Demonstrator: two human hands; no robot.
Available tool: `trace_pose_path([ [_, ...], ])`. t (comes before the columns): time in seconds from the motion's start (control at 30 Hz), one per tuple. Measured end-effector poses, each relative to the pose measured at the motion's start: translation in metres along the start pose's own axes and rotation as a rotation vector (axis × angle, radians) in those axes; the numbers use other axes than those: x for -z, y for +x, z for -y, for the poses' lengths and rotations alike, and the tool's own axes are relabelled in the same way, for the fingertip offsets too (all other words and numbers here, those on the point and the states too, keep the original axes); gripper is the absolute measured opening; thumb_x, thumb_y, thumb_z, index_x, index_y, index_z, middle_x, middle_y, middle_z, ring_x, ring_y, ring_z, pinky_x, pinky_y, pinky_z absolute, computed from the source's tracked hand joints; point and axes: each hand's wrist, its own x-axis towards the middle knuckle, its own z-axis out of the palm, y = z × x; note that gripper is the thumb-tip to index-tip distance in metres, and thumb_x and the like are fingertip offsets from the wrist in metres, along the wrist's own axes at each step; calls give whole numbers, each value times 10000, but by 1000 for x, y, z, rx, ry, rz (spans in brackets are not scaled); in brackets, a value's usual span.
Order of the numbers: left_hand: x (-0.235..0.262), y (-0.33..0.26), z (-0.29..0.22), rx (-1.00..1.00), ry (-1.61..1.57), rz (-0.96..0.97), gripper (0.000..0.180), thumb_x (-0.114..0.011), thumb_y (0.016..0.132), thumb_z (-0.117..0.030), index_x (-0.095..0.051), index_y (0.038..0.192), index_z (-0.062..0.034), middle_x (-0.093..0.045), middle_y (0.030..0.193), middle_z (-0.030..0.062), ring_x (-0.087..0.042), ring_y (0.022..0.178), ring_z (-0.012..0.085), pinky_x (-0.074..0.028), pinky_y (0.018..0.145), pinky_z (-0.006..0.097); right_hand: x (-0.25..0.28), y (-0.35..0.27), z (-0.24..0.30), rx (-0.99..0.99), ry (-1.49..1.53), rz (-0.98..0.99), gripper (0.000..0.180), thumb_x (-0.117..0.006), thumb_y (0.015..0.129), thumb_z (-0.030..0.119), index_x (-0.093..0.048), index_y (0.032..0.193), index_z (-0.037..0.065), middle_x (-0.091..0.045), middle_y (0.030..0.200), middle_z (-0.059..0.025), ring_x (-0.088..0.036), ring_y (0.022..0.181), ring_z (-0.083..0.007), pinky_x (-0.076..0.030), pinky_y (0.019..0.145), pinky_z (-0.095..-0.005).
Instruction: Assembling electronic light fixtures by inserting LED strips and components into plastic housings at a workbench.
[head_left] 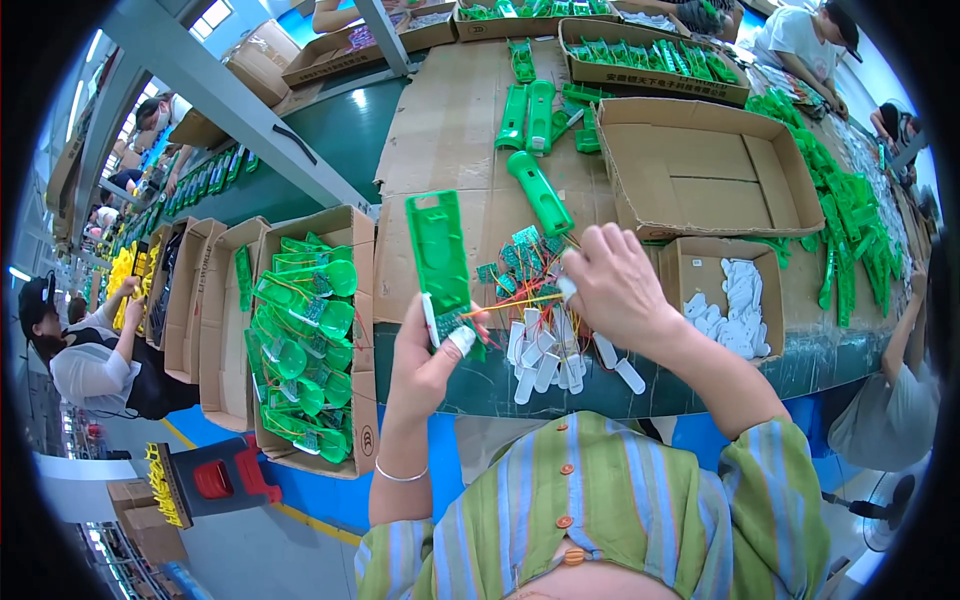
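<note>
My left hand (415, 368), a white cover on its thumb, grips an upright green plastic housing (437, 245), open side up. A small circuit board (455, 322) and a white strip sit at its lower end, partly behind my fingers. Thin red and yellow wires (520, 302) stretch from there to my right hand (620, 285), whose closed thumb and fingers appear to pinch their far ends. Beneath the wires lie a pile of small green circuit boards (522, 262) and several white strips (545, 360). Just beyond my right fingertips lies a closed green handle-shaped casing (540, 194).
A box of wired green housings (305, 350) stands at left. At right are a shallow cardboard tray (700, 190), a box of white pieces (735, 300) and heaped green parts (850, 220). A metal post (220, 90) slants across the left. Several people work around.
</note>
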Motion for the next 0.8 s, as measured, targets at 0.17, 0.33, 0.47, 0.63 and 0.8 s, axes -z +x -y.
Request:
trace_pose_path([
  [0.17,-29,-6,7,-8,-220,-13,269,-497,822,1,-430,1082,1,-550,981,114,-575,828,184,-483,752,322,10,0,18,-274,432,-109,222,-565,729,19,-483,934,13,-591,826,-127,-603,749,-276,-465,660,-354],
  [0.33,-49,-12,15,-115,-36,-156,325,-502,810,10,-403,1120,-7,-528,1031,103,-538,893,145,-442,795,284,4,-7,73,-340,894,-155,206,-543,809,26,-436,979,-16,-607,839,-135,-638,765,-256,-493,670,-318],
  [0.47,-53,-14,18,-205,147,-158,352,-515,831,-57,-365,1145,-3,-503,1043,91,-505,936,148,-408,821,283,-8,-10,79,-253,794,-188,280,-554,800,28,-370,1002,-35,-598,849,-164,-633,736,-281,-495,639,-321],
  [0.63,-51,-24,29,-292,346,-176,416,-522,841,-104,-311,1184,1,-493,1038,95,-506,934,176,-402,825,299,-6,-10,88,-231,737,-193,323,-541,742,-34,-350,1003,-34,-556,747,-162,-590,643,-337,-472,568,-365],
  [0.8,-39,-18,36,-206,489,-154,466,-533,837,-115,-289,1213,12,-488,1039,98,-511,931,193,-405,824,307,-17,-10,72,-223,749,-84,351,-520,698,-61,-358,1004,0,-535,757,-166,-555,615,-356,-441,520,-394],
])
